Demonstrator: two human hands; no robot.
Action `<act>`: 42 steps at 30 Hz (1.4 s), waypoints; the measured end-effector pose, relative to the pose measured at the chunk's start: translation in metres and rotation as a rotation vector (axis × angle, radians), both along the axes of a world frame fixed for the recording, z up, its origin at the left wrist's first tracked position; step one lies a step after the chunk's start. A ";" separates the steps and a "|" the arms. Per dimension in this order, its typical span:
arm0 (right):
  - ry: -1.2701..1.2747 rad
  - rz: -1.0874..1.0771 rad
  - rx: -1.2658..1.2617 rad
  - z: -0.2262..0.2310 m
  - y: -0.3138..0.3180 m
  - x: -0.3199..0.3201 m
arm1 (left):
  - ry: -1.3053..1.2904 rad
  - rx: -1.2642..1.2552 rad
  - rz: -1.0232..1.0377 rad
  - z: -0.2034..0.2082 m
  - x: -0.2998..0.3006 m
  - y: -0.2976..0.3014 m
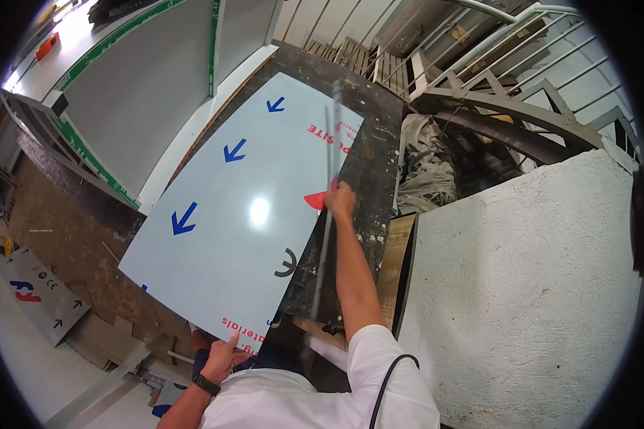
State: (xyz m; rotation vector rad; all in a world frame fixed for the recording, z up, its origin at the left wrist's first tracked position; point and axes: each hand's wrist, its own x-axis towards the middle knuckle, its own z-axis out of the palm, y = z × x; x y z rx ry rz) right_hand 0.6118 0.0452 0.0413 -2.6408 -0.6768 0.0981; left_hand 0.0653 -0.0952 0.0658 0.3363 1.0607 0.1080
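Note:
A large pale grey sheet panel [222, 186], with blue arrows and red print, lies on a dark worktable [379, 164]. My right hand [341, 201] is closed round a long thin straightedge [324, 268] at the panel's right edge. The straightedge is smeared by motion and runs lengthwise along that side. By the hand, a red half-round shape [315, 201] shows against the panel; whether it is print or a separate piece I cannot tell. At the panel's near edge, my left hand [224, 357] grips the sheet, thumb on top, other fingers partly hidden.
A rough white low wall [515, 286] stands on the right, with crumpled grey sheeting [428, 161] and curved metal frames [522, 118] behind it. Upright green-edged panels [143, 93] rise on the left. Another printed sheet [39, 293] and board offcuts [104, 339] lie lower left.

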 end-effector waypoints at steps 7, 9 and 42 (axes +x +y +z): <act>-0.085 0.089 0.291 0.030 -0.042 0.086 | 0.040 -0.024 0.005 -0.001 0.007 0.006; -0.152 -0.011 0.198 0.046 -0.074 0.153 | 0.020 -0.044 -0.007 -0.003 0.014 0.003; 0.061 0.370 0.310 0.001 -0.184 -0.261 | 0.913 0.365 -0.482 -0.201 -0.264 0.044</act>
